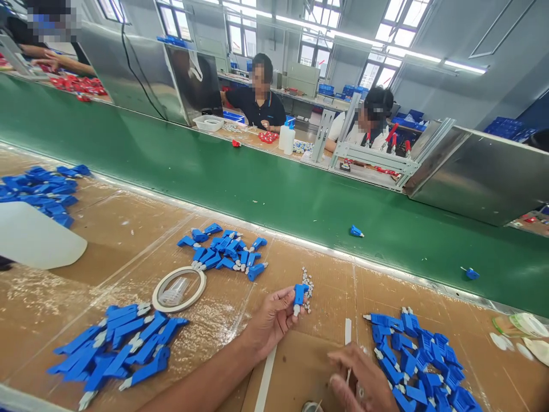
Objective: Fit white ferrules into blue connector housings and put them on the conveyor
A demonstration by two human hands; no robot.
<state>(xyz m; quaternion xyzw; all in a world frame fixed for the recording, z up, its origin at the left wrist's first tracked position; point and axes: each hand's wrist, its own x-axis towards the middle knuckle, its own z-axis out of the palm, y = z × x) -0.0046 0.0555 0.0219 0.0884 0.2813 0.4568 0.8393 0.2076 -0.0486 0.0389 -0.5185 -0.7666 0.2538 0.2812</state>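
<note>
My left hand [278, 315] is closed on a small blue plastic part [300, 294] with a pale grey tip pointing down. Just beyond it lies a scatter of small grey pieces [307, 280]. My right hand [364, 377] is low at the front, slightly blurred, its thumb and forefinger apart. A pale sliver shows between those fingers; I cannot tell what it is. Close to its left, a small round pot [312, 407] with a thin stick in it is cut off by the bottom edge. To its right lies a heap of blue plastic parts [422, 360].
More blue parts lie in heaps left [115, 343] and centre [227, 249]. A tape roll [156, 294] rings clear pieces. A green conveyor belt [274, 189] crosses beyond the bench, carrying two blue parts and a red one. Co-workers sit across it; a white sheet [38, 234] juts in left.
</note>
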